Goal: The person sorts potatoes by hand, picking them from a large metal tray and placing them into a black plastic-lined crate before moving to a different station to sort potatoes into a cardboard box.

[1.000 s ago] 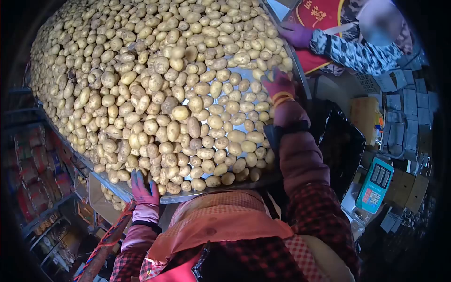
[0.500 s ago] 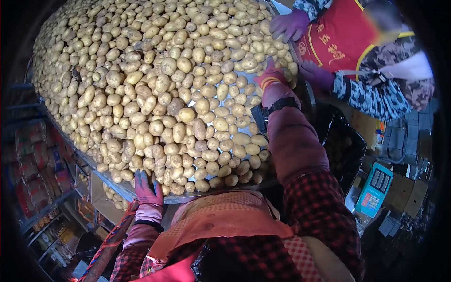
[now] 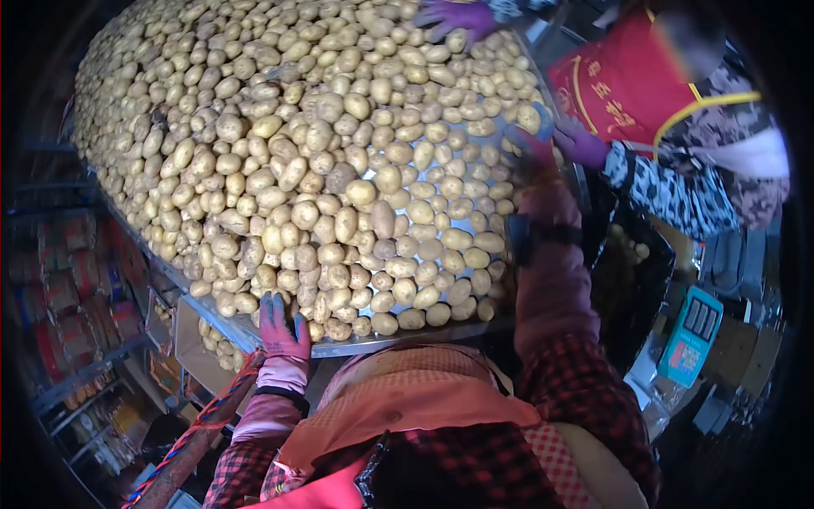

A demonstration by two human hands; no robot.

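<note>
A wide heap of potatoes (image 3: pixel 271 199) covers the metal table (image 3: pixel 377 343), thinning toward the right where the shiny surface shows between them. My left hand (image 3: pixel 283 331), in a pink and blue glove, rests at the near edge with fingers apart, fingertips against the closest potatoes. At the right side, my right hand (image 3: pixel 534 144) is smeared by motion above the table's edge. A potato (image 3: pixel 528 118) shows right at its blurred fingers; whether the hand grips it I cannot tell.
A co-worker in a red apron (image 3: pixel 606 85) stands at the right, one purple-gloved hand (image 3: pixel 458 17) on the potatoes, the other (image 3: pixel 580 142) near my right hand. A black-lined container (image 3: pixel 632 263) stands below the right edge. Beyond it is a teal scale (image 3: pixel 691 335); stacked bags (image 3: pixel 64 284) lie left.
My right hand has swept right to the table's edge. The co-worker's far hand has moved left over the potatoes. My left hand stays at the near edge while the view shifts slightly.
</note>
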